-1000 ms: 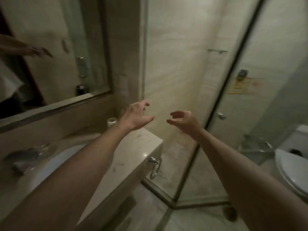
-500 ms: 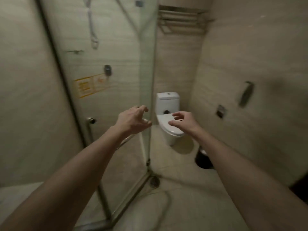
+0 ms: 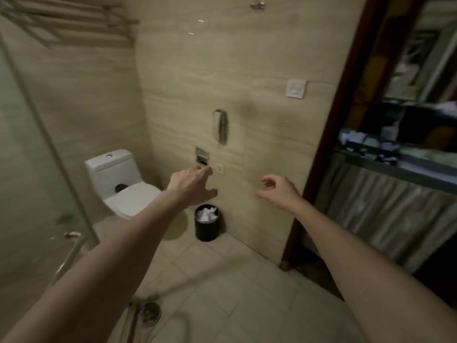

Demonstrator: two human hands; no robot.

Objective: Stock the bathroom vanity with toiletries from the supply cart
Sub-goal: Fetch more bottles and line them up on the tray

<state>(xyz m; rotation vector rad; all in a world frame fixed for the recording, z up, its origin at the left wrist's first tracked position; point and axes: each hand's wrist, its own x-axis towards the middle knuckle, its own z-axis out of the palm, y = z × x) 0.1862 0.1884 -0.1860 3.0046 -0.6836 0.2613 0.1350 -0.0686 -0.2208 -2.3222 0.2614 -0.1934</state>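
Fingers (image 3: 269,179) loosely apart, holding nothing, on left hand (image 3: 190,186) and right hand (image 3: 282,193); supply cart (image 3: 400,169) sits at three o'clock, nearer the right.

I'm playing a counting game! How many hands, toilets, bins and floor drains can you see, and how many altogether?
Hands: 2, the left hand and the right hand
Toilets: 1, the white toilet
Bins: 1, the black bin
Floor drains: 1, the floor drain
Total: 5
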